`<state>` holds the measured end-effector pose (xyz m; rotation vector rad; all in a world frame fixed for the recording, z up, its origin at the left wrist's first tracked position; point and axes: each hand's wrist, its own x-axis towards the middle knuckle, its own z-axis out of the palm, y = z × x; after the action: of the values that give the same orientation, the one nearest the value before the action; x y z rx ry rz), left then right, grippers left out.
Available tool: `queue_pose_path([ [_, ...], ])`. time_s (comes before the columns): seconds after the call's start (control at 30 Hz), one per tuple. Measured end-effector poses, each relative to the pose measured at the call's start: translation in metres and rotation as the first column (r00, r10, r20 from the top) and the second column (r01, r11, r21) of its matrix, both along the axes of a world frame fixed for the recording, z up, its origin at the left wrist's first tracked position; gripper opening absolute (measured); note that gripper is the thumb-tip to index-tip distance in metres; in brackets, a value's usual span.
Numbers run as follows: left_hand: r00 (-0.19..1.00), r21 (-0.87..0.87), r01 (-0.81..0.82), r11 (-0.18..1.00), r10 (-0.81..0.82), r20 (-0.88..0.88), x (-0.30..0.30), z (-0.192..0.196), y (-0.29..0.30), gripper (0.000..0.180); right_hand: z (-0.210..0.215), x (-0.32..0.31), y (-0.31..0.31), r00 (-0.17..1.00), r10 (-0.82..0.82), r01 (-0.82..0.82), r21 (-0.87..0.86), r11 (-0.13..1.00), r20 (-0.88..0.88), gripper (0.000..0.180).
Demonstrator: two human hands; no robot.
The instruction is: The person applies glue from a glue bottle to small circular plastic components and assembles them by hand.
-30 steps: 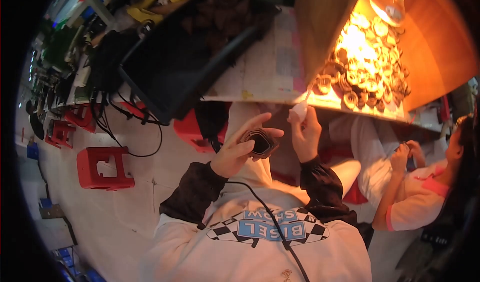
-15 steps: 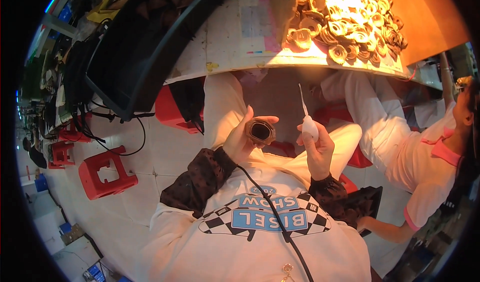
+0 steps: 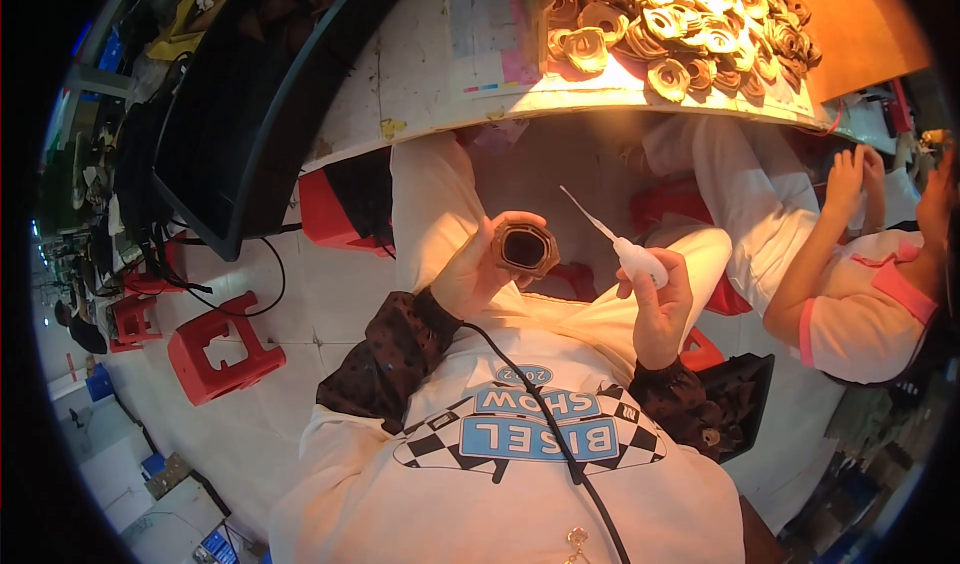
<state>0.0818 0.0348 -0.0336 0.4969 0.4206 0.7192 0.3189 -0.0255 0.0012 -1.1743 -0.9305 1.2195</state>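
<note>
My left hand holds a small brown ring-shaped piece with a dark hollow middle, raised over my lap. My right hand grips a small white squeeze bottle whose long thin nozzle points up and left, close to the ring but apart from it. Both hands sit below the edge of the white table. A black cable runs down my white shirt.
A heap of similar tan rings lies lit on the table above. A large black tray hangs over the table's left edge. Red plastic stools stand on the floor at left. Another person in white sits at right.
The view has tilted down, so the table and ring heap have shifted up. My hands came down from the table edge to my lap, and my right hand moved right with the bottle.
</note>
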Motion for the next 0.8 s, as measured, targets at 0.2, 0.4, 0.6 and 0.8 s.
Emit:
queue_pose_path([
  [0.2, 0.999, 0.156, -0.030, 0.987, 0.036, -0.038, 0.007, 0.013, 0.003, 0.087, -0.006, 0.003, 0.002, 0.987, -0.051, 0.056, 0.027, 0.998, -0.154, 0.019],
  [0.4, 0.993, 0.140, -0.021, 0.990, 0.037, -0.111, 0.000, 0.006, 0.004, 0.090, -0.008, 0.008, 0.003, 0.969, -0.066, 0.067, -0.006, 0.998, -0.237, 0.024],
  [0.6, 0.973, 0.157, -0.056, 0.986, 0.089, -0.212, 0.006, 0.009, 0.005, 0.098, 0.000, 0.010, 0.004, 0.983, -0.081, 0.083, 0.009, 0.996, -0.165, 0.024],
  [0.8, 0.997, 0.012, -0.025, 1.000, 0.025, -0.069, 0.009, 0.000, 0.000, 0.089, 0.015, 0.001, 0.006, 0.989, -0.135, 0.138, 0.039, 0.990, -0.062, 0.022],
])
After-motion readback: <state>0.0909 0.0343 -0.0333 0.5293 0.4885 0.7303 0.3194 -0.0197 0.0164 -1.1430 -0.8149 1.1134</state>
